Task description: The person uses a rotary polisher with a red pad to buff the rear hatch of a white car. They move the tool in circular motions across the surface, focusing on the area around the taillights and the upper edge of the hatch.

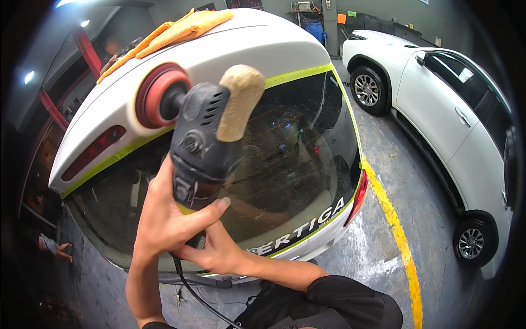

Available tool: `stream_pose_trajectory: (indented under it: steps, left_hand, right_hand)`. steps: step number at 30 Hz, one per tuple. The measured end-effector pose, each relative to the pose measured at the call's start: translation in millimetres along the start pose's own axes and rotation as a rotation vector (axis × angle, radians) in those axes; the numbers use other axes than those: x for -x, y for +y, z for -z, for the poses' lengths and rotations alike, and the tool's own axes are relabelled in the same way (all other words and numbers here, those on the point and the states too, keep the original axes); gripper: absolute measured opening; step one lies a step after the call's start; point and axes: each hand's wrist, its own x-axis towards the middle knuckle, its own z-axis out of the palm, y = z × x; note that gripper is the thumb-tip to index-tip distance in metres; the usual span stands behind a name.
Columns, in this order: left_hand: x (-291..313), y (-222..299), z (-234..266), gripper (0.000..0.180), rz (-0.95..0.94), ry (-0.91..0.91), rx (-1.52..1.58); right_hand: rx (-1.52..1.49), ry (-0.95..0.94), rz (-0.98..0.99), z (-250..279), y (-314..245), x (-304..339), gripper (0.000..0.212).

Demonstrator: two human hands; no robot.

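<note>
My left hand (pixel 167 222) wraps round the body of a black car polisher (pixel 205 137), thumb across its near side. Lower down, my right hand (pixel 224 253) closes round the tool's rear end, close to the cord (pixel 192 290). The polisher's round red-orange pad (pixel 160 101), blurred at its rim, faces the white spoiler panel (pixel 118 107) of a car; whether it presses on the panel I cannot tell. A tan padded side handle (pixel 240 101) sticks up with no hand on it. Yellow-green masking tape (pixel 298 75) edges the dark rear window (pixel 290 159).
Orange cloths (pixel 183 34) lie on the car's roof. A second white car (pixel 438 109) stands at right, past a yellow floor line (pixel 397 230). A blurred person (pixel 112 52) is at the far left. Below the window is a black wiper arm (pixel 211 283).
</note>
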Motion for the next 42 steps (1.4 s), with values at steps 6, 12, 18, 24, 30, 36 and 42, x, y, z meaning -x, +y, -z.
stream_pose_trajectory:
  steps: [6, 12, 18, 24, 30, 36, 42]
  left_hand:
    - [-50, 15, -47, 0.078, -0.089, -0.063, -0.041]
    - [-102, 27, -101, 0.073, -0.097, -0.134, -0.127]
    - [-151, 34, -151, 0.074, -0.035, -0.232, -0.15]
    - [-160, 38, -162, 0.07, -0.032, -0.233, -0.095]
    - [-140, 31, -147, 0.071, -0.042, -0.191, -0.02]
    - [-117, 28, -118, 0.071, -0.034, -0.185, -0.009]
    - [-93, 16, -91, 0.076, -0.056, -0.134, -0.052]
  right_hand:
    - [-0.046, 0.107, 0.011, 51, -38, -1, 0.069]
    - [0.003, 0.21, 0.085, 115, -68, -3, 0.068]
    - [-0.005, 0.291, 0.064, 174, -98, -5, 0.034]
    - [0.001, 0.289, 0.074, 187, -112, -6, 0.025]
    - [0.038, 0.246, 0.068, 172, -102, -5, 0.032]
    - [0.072, 0.212, 0.045, 143, -91, -4, 0.038]
    - [0.126, 0.163, 0.011, 116, -77, -3, 0.038]
